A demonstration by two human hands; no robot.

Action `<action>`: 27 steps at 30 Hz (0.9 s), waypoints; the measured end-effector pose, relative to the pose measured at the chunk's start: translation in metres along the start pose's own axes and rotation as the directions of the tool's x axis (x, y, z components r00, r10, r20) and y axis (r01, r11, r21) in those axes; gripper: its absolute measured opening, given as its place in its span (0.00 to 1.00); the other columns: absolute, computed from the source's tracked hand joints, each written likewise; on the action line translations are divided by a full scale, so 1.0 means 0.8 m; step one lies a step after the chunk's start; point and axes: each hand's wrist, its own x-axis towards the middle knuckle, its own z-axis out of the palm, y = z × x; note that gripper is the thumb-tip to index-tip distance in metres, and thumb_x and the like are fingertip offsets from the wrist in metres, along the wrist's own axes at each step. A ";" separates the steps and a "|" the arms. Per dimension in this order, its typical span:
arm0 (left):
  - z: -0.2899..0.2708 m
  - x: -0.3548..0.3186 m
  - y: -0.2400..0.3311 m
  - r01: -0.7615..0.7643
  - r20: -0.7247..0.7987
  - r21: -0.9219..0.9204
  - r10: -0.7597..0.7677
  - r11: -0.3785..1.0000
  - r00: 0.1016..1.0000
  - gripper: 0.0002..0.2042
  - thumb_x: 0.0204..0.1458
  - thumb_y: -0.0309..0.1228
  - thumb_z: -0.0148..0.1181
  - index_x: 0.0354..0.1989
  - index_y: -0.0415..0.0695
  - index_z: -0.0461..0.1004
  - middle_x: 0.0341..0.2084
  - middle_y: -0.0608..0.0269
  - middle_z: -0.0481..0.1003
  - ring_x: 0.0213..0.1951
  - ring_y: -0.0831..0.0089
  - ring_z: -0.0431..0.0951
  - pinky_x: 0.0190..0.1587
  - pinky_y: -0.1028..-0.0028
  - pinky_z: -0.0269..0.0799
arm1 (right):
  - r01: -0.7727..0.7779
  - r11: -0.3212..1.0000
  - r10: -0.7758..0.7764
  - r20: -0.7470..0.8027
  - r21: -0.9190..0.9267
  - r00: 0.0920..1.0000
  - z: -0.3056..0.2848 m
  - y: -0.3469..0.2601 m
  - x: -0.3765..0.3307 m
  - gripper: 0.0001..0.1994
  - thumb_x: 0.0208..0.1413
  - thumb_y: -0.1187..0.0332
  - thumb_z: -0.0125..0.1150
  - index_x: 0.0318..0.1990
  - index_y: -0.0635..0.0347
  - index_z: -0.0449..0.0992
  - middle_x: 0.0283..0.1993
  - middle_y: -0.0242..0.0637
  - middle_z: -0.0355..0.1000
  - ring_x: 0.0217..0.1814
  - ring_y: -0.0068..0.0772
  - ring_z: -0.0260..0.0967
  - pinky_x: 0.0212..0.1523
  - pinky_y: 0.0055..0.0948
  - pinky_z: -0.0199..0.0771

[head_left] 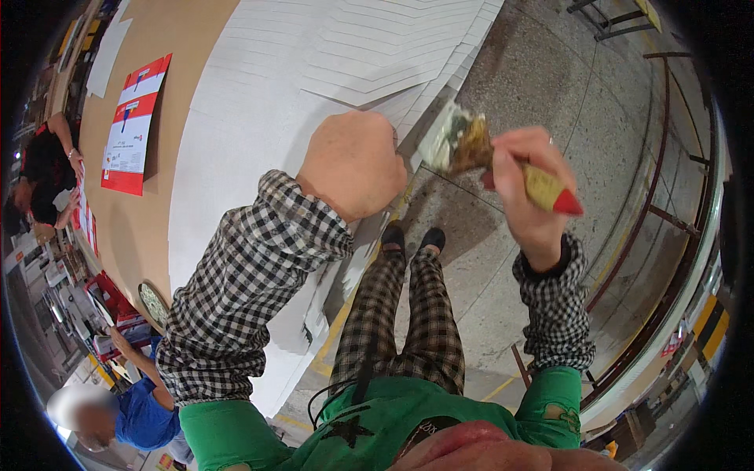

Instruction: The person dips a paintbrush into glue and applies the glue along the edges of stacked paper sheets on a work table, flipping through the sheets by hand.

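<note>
My right hand (pixel 528 192) is wrapped round the handle of a flat brush, out over the floor beyond the table edge. The brush (pixel 465 143) has a yellowish handle with a red end, and its bristles look coated with something whitish; it is a little blurred. My left hand (pixel 352 165) is closed, knuckles up, over the edge of the white sheets (pixel 259 71). Its fingertips are hidden, so what they hold, if anything, does not show. The sheets lie overlapped in a fanned row, their edges stepped one behind another.
A red and white printed card piece (pixel 129 137) lies on the brown tabletop (pixel 182 31) to the left. Two other people work at the far left, one in a blue shirt (pixel 145 412). A metal frame (pixel 656 210) stands on the right, and a stool (pixel 616 20) at the top right.
</note>
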 end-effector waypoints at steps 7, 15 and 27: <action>0.003 -0.001 0.000 -0.014 -0.002 0.009 0.014 1.000 1.000 0.11 0.40 0.29 0.53 0.20 0.29 0.71 0.20 0.38 0.71 0.28 0.47 0.74 0.35 0.60 0.70 | -0.046 0.999 0.047 -0.076 0.018 0.996 0.004 -0.012 -0.002 0.02 0.46 0.81 0.55 0.28 0.67 0.70 0.32 0.39 0.68 0.31 0.25 0.65 0.32 0.22 0.65; 0.004 0.006 0.002 0.008 0.007 0.005 -0.008 1.000 1.000 0.11 0.40 0.29 0.53 0.20 0.29 0.72 0.20 0.38 0.71 0.27 0.47 0.74 0.35 0.60 0.70 | -0.008 1.000 0.008 -0.051 -0.004 0.999 0.013 -0.020 -0.020 0.03 0.45 0.82 0.56 0.29 0.68 0.70 0.33 0.40 0.68 0.31 0.25 0.66 0.31 0.20 0.65; 0.004 0.008 -0.008 -0.032 -0.042 0.049 0.034 0.998 0.999 0.12 0.40 0.30 0.52 0.22 0.29 0.73 0.20 0.37 0.71 0.28 0.46 0.74 0.35 0.59 0.70 | 0.043 0.997 -0.043 0.010 -0.059 0.999 0.026 -0.015 -0.033 0.05 0.43 0.82 0.57 0.30 0.67 0.70 0.33 0.41 0.69 0.32 0.28 0.67 0.33 0.22 0.67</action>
